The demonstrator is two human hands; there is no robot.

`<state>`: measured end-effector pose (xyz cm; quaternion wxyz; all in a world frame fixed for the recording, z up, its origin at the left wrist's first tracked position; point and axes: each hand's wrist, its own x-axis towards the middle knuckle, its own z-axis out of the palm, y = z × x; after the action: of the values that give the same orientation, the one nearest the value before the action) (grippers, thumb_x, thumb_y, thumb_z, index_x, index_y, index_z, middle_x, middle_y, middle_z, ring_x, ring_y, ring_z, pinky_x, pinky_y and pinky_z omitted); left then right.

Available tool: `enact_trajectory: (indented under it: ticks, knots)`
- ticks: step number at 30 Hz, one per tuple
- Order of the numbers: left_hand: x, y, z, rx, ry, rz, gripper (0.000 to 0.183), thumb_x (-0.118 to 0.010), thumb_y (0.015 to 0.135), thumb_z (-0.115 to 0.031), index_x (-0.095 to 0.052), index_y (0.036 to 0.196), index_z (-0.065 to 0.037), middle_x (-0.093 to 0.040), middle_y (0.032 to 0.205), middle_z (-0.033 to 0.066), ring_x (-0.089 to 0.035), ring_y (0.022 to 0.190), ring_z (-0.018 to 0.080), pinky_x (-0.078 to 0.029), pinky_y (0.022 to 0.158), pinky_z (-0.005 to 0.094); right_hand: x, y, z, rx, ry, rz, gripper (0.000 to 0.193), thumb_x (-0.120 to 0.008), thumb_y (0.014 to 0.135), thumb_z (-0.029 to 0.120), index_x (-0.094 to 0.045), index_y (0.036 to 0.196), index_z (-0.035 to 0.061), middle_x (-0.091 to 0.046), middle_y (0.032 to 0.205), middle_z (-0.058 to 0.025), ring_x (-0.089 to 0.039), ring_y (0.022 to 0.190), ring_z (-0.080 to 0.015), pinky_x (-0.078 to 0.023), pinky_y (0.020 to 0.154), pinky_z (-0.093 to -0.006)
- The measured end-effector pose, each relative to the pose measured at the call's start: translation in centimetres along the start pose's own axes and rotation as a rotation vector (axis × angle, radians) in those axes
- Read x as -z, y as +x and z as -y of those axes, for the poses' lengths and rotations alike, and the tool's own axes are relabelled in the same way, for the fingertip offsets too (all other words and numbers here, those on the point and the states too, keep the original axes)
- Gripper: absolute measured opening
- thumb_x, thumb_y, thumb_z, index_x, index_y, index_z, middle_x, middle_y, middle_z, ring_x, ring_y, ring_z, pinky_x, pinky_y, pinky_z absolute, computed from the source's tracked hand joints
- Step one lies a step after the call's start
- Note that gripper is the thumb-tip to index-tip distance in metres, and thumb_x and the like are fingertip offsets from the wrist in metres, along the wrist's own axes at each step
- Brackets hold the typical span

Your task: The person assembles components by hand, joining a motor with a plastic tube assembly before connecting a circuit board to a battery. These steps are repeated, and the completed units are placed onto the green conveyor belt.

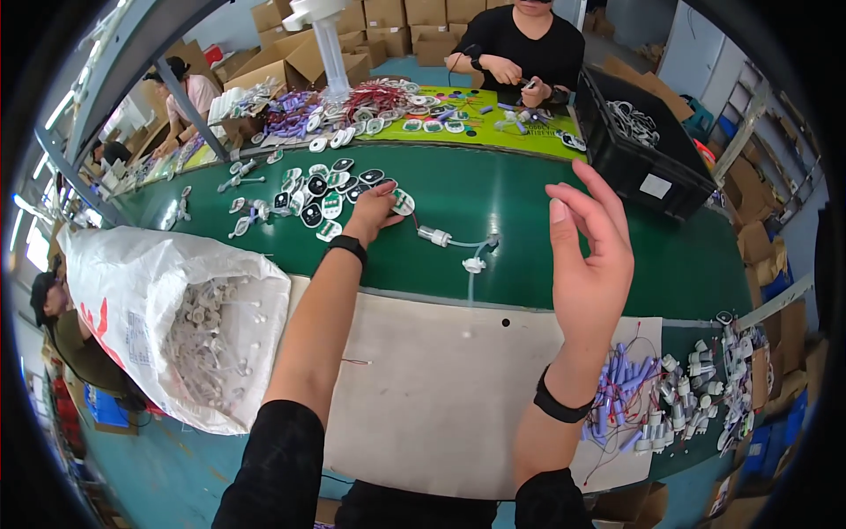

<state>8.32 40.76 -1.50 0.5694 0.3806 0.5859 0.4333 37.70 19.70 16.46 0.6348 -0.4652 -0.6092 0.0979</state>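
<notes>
My left hand (374, 212) is at the edge of a pile of oval discs (331, 206), some black-faced, some showing green circuit boards. Its thumb and fingers grip a white oval disc with a green board (403, 203). From that disc a thin wire leads to a small clear-and-white cylinder (434, 235), which joins a pale tube (467, 243) and a white plastic fitting (474, 264) lying on the green table. My right hand (595, 242) is raised over the table at the right, fingers apart, holding nothing.
A white sack (115, 264) of clear plastic parts lies open at the left. Purple cylinders with wires (621, 388) and white fittings (692, 388) lie at the right. A black crate (656, 172) of cables stands far right. Across the table, a person (526, 53) handles parts over a yellow-green mat (493, 132).
</notes>
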Motion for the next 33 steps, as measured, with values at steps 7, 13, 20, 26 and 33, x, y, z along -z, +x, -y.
enact_trajectory:
  ticks: [7, 13, 20, 26, 33]
  knots:
    - [3.3, -11.4, -5.5, -0.656, 1.071, -0.020, 0.027, -0.065, 0.090, -0.018, -0.073, 0.115, -0.011, -0.072, 0.104, 0.0211, -0.071, 0.093, 0.0301, -0.055, 0.081, 0.0372, 0.4, -0.7, 1.7, 0.040, 0.040, 0.031, 0.014, -0.064, 0.096, 0.007, -0.072, 0.106, 0.0003, -0.061, 0.131, -0.0123, -0.064, 0.105, -0.0166, -0.052, 0.088, -0.0279]
    - [7.1, -30.1, -0.7, -0.623, 1.064, -0.037, 0.039, -0.068, 0.091, -0.017, -0.064, 0.128, -0.009, -0.066, 0.125, 0.0188, -0.065, 0.111, 0.0321, -0.053, 0.091, 0.0371, 0.8, -2.3, 5.2, 0.147, -0.015, -0.106, 0.013, -0.064, 0.094, 0.005, -0.072, 0.103, 0.0009, -0.063, 0.126, -0.0145, -0.064, 0.108, -0.0231, -0.051, 0.090, -0.0313]
    - [8.0, -39.3, 12.7, -0.624, 1.054, -0.325, 0.074, -0.069, 0.088, -0.015, -0.033, 0.151, -0.001, -0.026, 0.158, 0.0277, -0.023, 0.146, 0.0467, -0.022, 0.118, 0.0535, 1.1, -5.8, 10.5, -0.137, 0.482, 0.187, 0.024, -0.062, 0.095, 0.002, -0.064, 0.120, 0.0005, -0.058, 0.130, -0.0084, -0.064, 0.101, -0.0131, -0.051, 0.087, -0.0258]
    - [7.2, -38.4, 14.3, -0.661, 0.987, -0.361, 0.068, -0.063, 0.092, -0.011, -0.033, 0.152, -0.003, -0.026, 0.160, 0.0231, -0.021, 0.148, 0.0437, -0.018, 0.119, 0.0541, 16.9, -8.7, 3.4, -0.409, -0.428, 0.392, 0.025, -0.065, 0.092, 0.008, -0.068, 0.116, 0.0034, -0.072, 0.099, -0.0083, -0.068, 0.087, -0.0142, -0.054, 0.077, -0.0284]
    - [7.9, -38.9, 14.4, -0.665, 0.884, -0.316, 0.061, -0.059, 0.094, -0.010, -0.037, 0.151, -0.003, -0.028, 0.160, 0.0215, -0.022, 0.147, 0.0431, -0.018, 0.119, 0.0538, 32.5, -11.1, -7.9, -0.571, -1.006, 0.399, 0.030, -0.062, 0.090, 0.007, -0.068, 0.119, 0.0068, -0.072, 0.109, -0.0125, -0.069, 0.098, -0.0284, -0.054, 0.088, -0.0379]
